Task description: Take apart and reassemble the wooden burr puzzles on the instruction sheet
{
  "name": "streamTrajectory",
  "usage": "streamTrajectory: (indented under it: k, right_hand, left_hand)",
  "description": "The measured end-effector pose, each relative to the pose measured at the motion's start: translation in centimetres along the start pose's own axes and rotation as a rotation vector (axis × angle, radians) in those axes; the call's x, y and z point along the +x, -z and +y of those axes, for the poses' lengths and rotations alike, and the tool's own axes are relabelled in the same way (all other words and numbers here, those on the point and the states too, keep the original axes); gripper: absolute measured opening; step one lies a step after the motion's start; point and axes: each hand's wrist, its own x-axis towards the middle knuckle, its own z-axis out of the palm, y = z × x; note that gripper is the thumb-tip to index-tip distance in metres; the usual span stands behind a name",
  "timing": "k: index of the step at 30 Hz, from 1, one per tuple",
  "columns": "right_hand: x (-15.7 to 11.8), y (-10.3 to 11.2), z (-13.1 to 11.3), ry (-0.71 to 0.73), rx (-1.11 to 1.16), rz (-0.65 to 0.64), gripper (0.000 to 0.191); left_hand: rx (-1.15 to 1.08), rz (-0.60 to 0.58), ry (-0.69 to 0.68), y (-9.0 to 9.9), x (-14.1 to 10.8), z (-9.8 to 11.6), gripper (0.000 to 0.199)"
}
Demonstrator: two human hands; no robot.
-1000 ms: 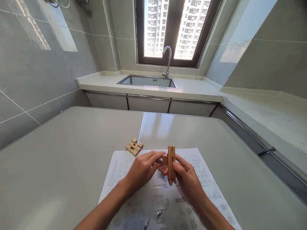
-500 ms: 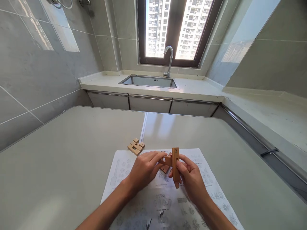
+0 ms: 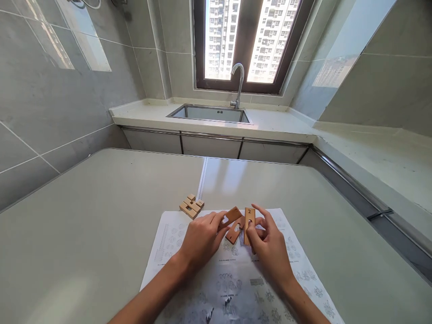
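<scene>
My left hand (image 3: 203,235) pinches a notched wooden piece (image 3: 231,216), which tilts up to the right. My right hand (image 3: 268,238) grips an upright wooden piece marked 2 (image 3: 249,216), its thumb over the slot. Between the hands, a reddish wooden piece with a cutout (image 3: 233,234) lies on the printed sheet (image 3: 202,279). The two held pieces are apart. My right index finger is raised off the wood.
Several joined light wooden pieces (image 3: 191,207) rest at the sheet's upper left edge. The sheet lies on a pale table (image 3: 101,216). Beyond stands a counter with a sink (image 3: 212,114) and a faucet (image 3: 240,83).
The piece in my left hand has come away from the piece marked 2 and now tilts upward. More of the reddish piece on the sheet shows. My right index finger has lifted.
</scene>
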Motion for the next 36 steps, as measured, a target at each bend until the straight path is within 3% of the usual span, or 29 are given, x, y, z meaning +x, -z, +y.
streamTrajectory:
  k: [4,12,24,30,36]
  right_hand:
    - [0.2,0.1,0.2,0.105,-0.307,-0.007,0.037]
    - [0.5,-0.1,1.0,0.076,-0.684,-0.009,0.031]
    - [0.5,-0.3,1.3,0.106,-0.798,-0.014,0.026]
    - [0.6,-0.3,1.2,0.105,-0.822,-0.03,0.029]
    - [0.8,-0.2,1.5,0.151,-0.83,-0.025,0.03]
  left_hand:
    - [0.098,-0.059,0.066,-0.3,-0.1,-0.4,0.015]
    - [0.23,-0.123,0.06,-0.7,-0.2,-0.3,0.015]
    - [0.233,-0.11,-0.032,-0.4,-0.3,0.0,0.025]
    - [0.248,-0.16,-0.082,-0.3,-0.1,-0.1,0.048]
    - [0.288,-0.167,-0.047,-0.2,0.1,-0.2,0.049]
